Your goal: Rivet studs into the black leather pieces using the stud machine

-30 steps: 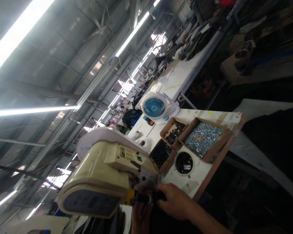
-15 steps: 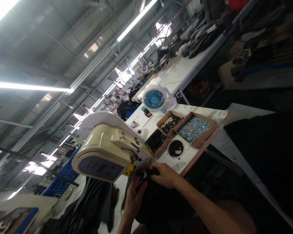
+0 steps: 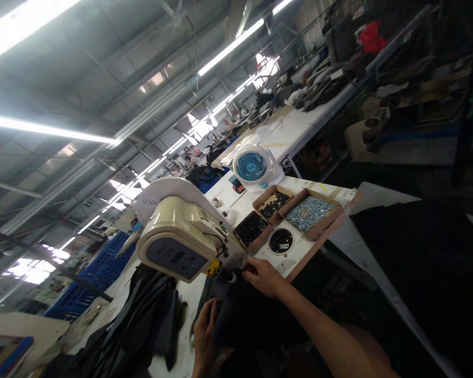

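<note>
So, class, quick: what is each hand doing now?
Left hand: gripping the dark fabric edge.
Right hand: pressing the fabric by the machine.

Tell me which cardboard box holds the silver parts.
The largest box, at the table's right end near the edge. Its parts shine silver-blue; the other two boxes hold black parts.

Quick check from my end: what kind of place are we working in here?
Most likely a factory floor for garments or leather goods: a cream riveting or eyelet machine, cardboard boxes of metal eyelets, and long white worktables under strip lights. Both hands hold dark material at the machine.
</note>
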### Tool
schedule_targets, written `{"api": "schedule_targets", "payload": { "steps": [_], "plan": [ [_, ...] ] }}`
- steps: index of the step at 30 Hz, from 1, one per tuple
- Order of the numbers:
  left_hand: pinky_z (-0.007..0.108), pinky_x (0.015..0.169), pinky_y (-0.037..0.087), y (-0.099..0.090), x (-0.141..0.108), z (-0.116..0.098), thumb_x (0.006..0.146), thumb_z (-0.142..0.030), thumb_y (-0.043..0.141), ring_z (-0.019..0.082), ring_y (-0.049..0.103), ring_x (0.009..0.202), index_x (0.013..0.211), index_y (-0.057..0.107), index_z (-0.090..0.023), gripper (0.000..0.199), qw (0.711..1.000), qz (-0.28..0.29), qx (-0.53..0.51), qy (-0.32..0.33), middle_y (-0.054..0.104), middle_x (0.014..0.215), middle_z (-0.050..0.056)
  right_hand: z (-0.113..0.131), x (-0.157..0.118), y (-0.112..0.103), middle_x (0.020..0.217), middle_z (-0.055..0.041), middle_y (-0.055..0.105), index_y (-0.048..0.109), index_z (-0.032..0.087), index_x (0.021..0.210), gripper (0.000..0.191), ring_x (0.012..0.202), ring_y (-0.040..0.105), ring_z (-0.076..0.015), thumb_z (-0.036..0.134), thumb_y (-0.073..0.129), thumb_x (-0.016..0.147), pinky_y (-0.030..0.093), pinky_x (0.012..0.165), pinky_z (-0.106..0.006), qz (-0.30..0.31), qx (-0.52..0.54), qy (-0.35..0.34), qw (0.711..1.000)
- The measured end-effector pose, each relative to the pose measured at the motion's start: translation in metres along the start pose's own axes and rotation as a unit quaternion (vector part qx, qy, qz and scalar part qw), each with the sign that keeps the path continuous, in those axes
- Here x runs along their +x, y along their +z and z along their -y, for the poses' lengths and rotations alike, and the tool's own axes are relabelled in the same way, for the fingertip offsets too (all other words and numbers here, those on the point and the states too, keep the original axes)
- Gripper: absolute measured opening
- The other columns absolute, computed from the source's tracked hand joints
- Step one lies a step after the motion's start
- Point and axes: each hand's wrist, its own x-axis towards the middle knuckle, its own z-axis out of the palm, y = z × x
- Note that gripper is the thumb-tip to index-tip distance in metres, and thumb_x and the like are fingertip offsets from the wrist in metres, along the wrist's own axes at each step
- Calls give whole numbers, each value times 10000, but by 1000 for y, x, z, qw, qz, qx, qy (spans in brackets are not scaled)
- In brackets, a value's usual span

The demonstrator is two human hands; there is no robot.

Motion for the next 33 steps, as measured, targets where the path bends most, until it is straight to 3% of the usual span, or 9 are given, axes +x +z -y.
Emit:
{"api": "schedule_targets", "payload": {
  "steps": [3, 7, 12, 18, 24, 33],
  "plan": [
    [381, 852, 572, 2, -5, 0, 949, -625, 488, 277, 713, 974, 1011, 736, -238, 464, 1000, 1, -3, -23, 761, 1009, 60, -1, 0, 2, 850, 1, 708, 681, 187, 927, 91, 821, 653, -163, 241, 609, 918, 438, 740, -266, -13, 4, -10, 1000],
    [376, 863, 519, 5, -13, -8, 981, -567, 435, 265, 679, 968, 977, 699, -240, 420, 999, -28, 37, 8, 725, 1013, 56, -1, -3, 0, 889, -6, 716, 693, 188, 967, 118, 852, 658, -169, 253, 602, 930, 478, 786, -280, -32, 13, -31, 999],
    [398, 848, 482, 5, -19, -23, 1014, -479, 371, 269, 658, 963, 968, 646, -235, 371, 996, 2, 84, 28, 672, 1020, 71, 1, -6, 2, 1063, -41, 710, 720, 192, 1130, 277, 965, 662, -190, 269, 722, 864, 516, 854, -300, -44, 22, -79, 996],
    [376, 829, 474, 4, -19, -25, 1038, -456, 355, 250, 641, 949, 949, 635, -236, 366, 995, -1, 97, 30, 658, 1009, 69, 11, 0, 22, 1151, -55, 717, 771, 231, 1096, 330, 1130, 623, -235, 329, 877, 799, 471, 1025, -361, -44, -89, -155, 983],
    [354, 797, 454, 7, -18, -17, 1059, -442, 335, 230, 630, 924, 922, 615, -236, 373, 994, -8, 110, 24, 637, 1001, 56, 15, 7, 33, 1114, -82, 716, 769, 197, 1086, 275, 1140, 600, -250, 294, 851, 843, 464, 1036, -373, -37, -134, -143, 980],
    [324, 790, 441, 6, -18, -16, 1075, -417, 328, 199, 613, 881, 910, 597, -230, 367, 993, -22, 110, 41, 600, 945, 38, 4, 1, 43, 1115, -77, 693, 706, 202, 1087, 209, 1096, 622, -221, 296, 750, 905, 484, 1015, -354, -41, -76, -144, 986]
  ]
}}
